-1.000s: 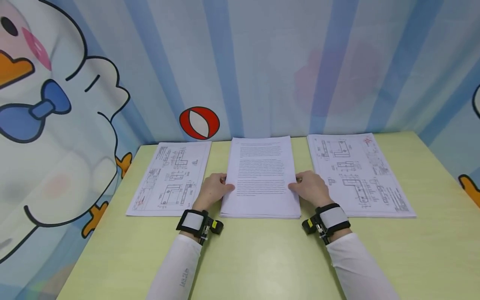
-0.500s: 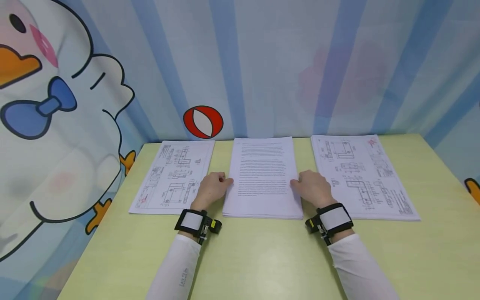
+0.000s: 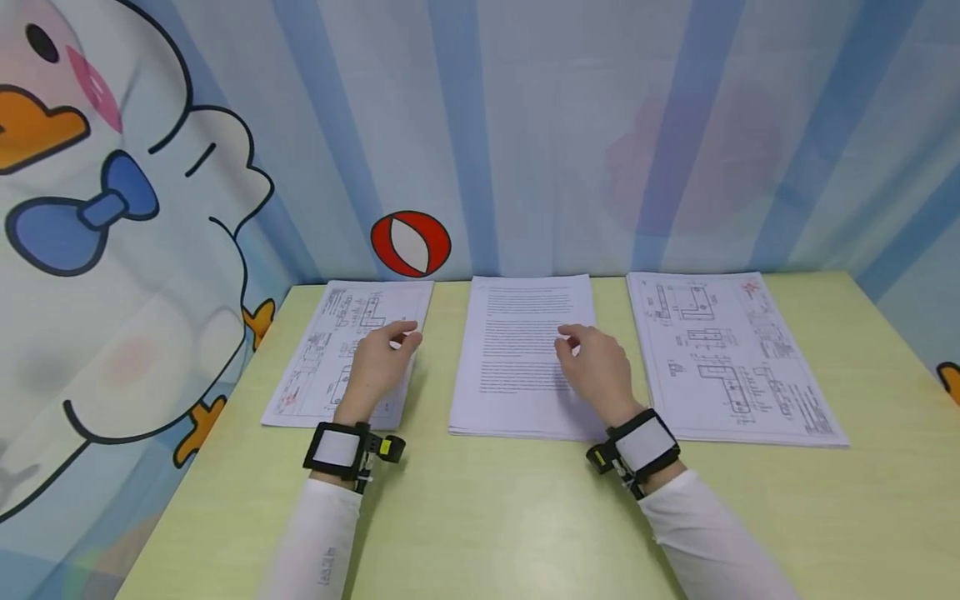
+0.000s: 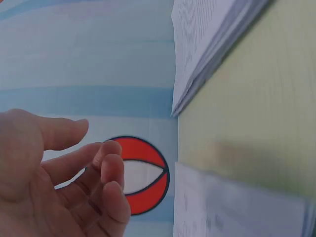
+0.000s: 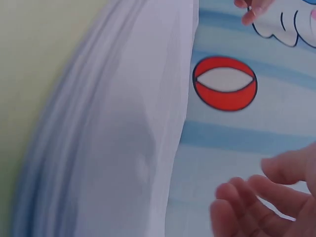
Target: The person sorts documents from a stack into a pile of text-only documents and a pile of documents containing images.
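Three stacks of paper lie side by side on the table. In the head view my left hand [image 3: 378, 358] hovers over the right part of the left stack [image 3: 300, 375], printed with technical drawings. Over the right edge of the middle stack [image 3: 517, 408], printed with lines of text, hangs my right hand [image 3: 597, 367]. Both wrist views show loosely bent fingers holding nothing: the left hand [image 4: 29, 168] and the right hand [image 5: 281, 197] are apart from the paper. Layered sheet edges of the middle stack [image 5: 118, 98] fill the right wrist view's left half.
The right stack [image 3: 735, 333], also of drawings, lies near the back edge of the pale yellow-green table [image 3: 487, 517]. A striped blue curtain [image 3: 555, 167] with a printed duck and red ball [image 3: 411, 244] stands right behind the table.
Both hands have let go of the middle stack's side edges. The left hand has moved left over the left stack; the right has lifted and moved inward over the text page.
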A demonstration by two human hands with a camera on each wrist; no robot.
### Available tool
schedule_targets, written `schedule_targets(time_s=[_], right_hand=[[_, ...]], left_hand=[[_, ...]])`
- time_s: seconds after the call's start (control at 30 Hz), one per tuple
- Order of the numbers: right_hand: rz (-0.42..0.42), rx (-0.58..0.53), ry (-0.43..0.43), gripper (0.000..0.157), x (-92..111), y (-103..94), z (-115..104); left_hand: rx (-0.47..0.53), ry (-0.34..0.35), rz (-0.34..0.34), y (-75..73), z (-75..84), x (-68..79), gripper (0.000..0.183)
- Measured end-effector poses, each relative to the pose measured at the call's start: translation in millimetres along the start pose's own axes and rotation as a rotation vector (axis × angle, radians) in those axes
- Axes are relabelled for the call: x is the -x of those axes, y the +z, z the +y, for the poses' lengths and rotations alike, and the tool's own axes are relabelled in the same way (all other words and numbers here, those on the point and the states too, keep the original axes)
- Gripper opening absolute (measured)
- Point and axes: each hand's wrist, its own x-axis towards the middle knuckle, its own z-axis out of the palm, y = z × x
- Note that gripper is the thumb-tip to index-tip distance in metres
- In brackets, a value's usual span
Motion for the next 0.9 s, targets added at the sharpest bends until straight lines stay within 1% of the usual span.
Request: schedule_targets(time_s=[0.13, 0.2, 0.3, 0.37, 0.47, 0.53, 0.6, 0.67, 0.77, 0.83, 0.9], right_hand=[[0.114, -0.111, -0.061, 0.025, 1, 11.4, -13], [0.153, -0.171, -0.083, 0.026, 1, 15.8, -20], [0.173, -0.239, -0.118, 0.028, 0, 21.4, -32], [0.18, -0.265, -0.144, 0.028, -2, 25.3, -40], [0.202, -0.297, -0.171, 0.029, -5, 30.9, -53], [0.223, -0.326, -0.182, 0.028, -7, 35.6, -61], [0.232, -0.359, -0.19, 0.028, -9, 41.1, -71], [0.224, -0.391, -0.194, 0.028, -11, 48.1, -80], [0.166, -0.441, -0.184, 0.029, -13, 60.6, -92], [0.095, -0.474, -0.16, 0.032, -13, 70.1, -98], [0.0, -0.509, -0.12, 0.035, -13, 79.9, -103]], left_hand=[[-0.015, 0.042, 0.083, -17.8, -10.5, 1.7, 0.033], [-0.022, 0.068, 0.127, -26.6, -15.3, 1.8, 0.032], [-0.053, 0.088, 0.19, -39.3, -21.0, 0.1, 0.031], [-0.08, 0.094, 0.217, -46.9, -23.1, -2.3, 0.031], [-0.124, 0.087, 0.236, -57.6, -26.5, -6.8, 0.032], [-0.146, 0.077, 0.24, -64.1, -32.9, -10.3, 0.032], [-0.158, 0.057, 0.236, -69.8, -46.7, -14.4, 0.034], [-0.195, 0.029, 0.242, -71.7, -72.9, -22.5, 0.037], [-0.236, -0.004, 0.201, -71.2, -126.8, -38.9, 0.042], [-0.244, -0.048, 0.164, -73.4, -141.6, -40.3, 0.044], [-0.22, -0.098, 0.116, -78.5, -142.5, -35.4, 0.044]])
